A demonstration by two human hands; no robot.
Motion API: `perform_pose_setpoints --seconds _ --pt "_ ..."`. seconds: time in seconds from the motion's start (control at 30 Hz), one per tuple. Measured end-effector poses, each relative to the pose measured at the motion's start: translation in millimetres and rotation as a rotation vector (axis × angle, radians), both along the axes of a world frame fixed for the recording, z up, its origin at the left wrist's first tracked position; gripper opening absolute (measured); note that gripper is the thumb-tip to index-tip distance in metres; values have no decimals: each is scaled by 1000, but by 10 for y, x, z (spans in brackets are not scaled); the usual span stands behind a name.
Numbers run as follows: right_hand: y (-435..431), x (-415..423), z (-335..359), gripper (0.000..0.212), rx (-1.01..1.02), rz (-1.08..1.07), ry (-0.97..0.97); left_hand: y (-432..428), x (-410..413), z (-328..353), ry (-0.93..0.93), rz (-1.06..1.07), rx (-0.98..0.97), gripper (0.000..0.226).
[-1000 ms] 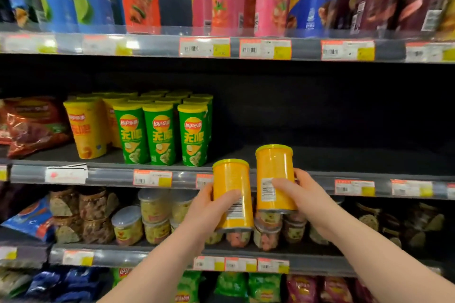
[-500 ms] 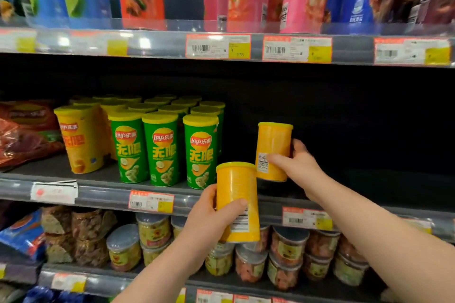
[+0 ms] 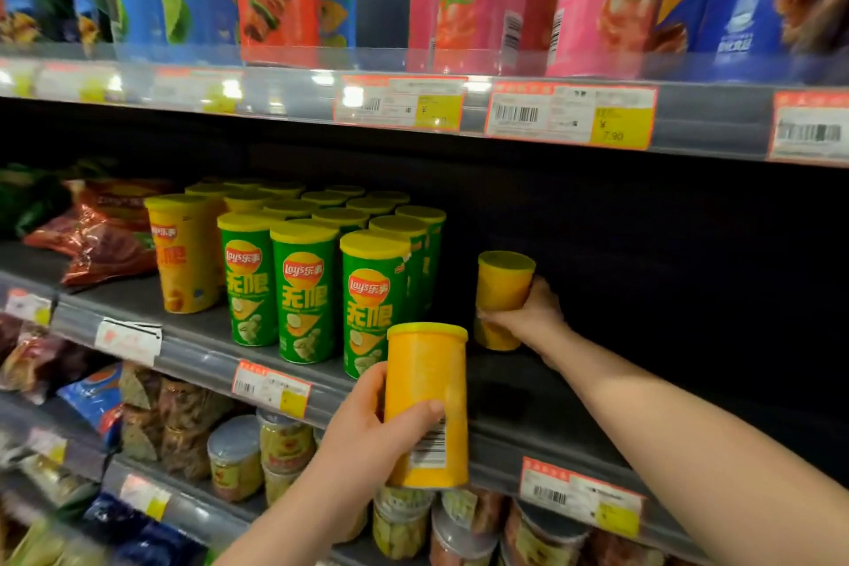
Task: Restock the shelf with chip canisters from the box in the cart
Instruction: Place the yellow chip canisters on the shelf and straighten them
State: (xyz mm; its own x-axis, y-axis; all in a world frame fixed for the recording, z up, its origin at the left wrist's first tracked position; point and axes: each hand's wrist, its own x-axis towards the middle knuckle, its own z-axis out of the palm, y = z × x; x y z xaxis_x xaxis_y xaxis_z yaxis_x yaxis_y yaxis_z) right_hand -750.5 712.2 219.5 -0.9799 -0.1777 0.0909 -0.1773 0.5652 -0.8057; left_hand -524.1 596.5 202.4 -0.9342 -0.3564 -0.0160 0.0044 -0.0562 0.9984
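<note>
Chip canisters, both yellow: right hand fingers wrap one canister over the middle shelf, just right of the green canisters; left hand clamps the second canister upright before the shelf edge.

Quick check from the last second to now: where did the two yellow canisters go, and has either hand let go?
The right hand carried its yellow canister up and forward onto the middle shelf, to the right of the green canisters; it is still gripped, its base apparently at the shelf surface. The left hand keeps its own canister in front of the shelf edge. Neither let go. The shelf stock looks unchanged.
</note>
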Motion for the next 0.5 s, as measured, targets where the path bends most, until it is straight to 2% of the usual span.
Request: perform_pose_setpoints --seconds 0.17,0.23,0.4,0.5 --pt "-16 -166 -6 94 2 107 -76 11 -32 -20 -11 62 4 31" --pt "37 -202 0 86 65 172 -81 19 -51 -23 -9 80 -4 29" --pt "48 -259 -45 96 17 148 -64 54 -91 -21 -7 71 -2 51" --pt "51 -284 -73 89 8 217 -90 52 -101 -15 0 62 -10 61"
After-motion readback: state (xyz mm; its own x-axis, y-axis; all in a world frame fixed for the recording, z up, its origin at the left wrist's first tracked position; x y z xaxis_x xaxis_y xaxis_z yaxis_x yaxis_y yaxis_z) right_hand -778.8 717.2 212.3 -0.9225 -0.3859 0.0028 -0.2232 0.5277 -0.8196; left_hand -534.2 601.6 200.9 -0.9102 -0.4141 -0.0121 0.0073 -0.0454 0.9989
